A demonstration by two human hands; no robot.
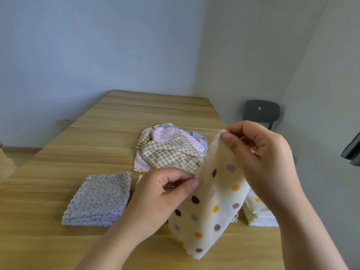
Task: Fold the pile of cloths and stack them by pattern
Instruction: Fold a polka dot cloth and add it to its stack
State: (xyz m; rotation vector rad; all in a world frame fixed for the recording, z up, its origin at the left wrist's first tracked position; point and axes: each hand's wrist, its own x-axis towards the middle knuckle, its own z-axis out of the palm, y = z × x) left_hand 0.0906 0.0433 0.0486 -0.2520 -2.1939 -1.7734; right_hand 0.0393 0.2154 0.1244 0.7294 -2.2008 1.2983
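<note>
Head view: left hand (pixel 167 189) and right hand (pixel 261 152) both pinch polka-dot cloth (pixel 212 207) above unfolded pile (pixel 171 149), wooden table (pixel 58 191).

Bare forearms (pixel 109 246), left hand (pixel 165 193), right hand (pixel 266 158)

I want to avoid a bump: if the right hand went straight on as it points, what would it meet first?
Probably the loose pile of cloths, though the right hand, pinching the dotted cloth, may pass above it.
</note>
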